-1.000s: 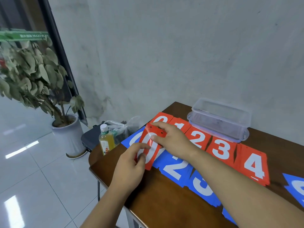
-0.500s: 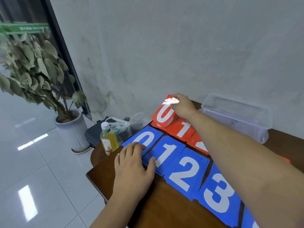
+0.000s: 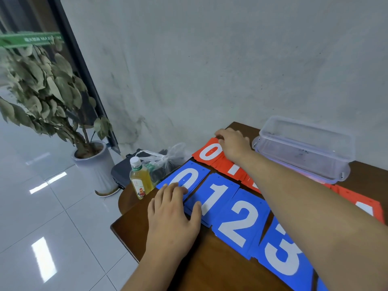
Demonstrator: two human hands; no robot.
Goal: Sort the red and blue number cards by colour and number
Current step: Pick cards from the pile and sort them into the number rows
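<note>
The red 0 card [image 3: 210, 153] sits at the far-left end of the red row, on top of what looks like a small stack of reds. The right hand [image 3: 233, 143] is bent over it with fingers curled round its far edge. Biggest risk imo is that stack: it looks a bit fanned out, so any sideways drag on letting go could skew it over the red 1 card [image 3: 231, 169] next door or push it toward the table's far corner. The right forearm also hangs low across the red row, so a sloppy pull-back could sweep those cards. The left hand [image 3: 174, 211] lies flat and spread, fingertips on the blue 0 card [image 3: 189, 177] and thumb on the blue 1 card [image 3: 216, 196]. That 0 is close to the table [image 3: 210, 269] edge, so a shove could tip it off. Blue 2 [image 3: 241, 223] and blue 3 [image 3: 281, 255] follow in line. A clear plastic box [image 3: 304, 148] sits just behind the reds, crowding the right hand. Beyond the table's left side there's a drink bottle [image 3: 140, 179], a plastic bag [image 3: 165, 156] and a potted plant [image 3: 52, 91].
</note>
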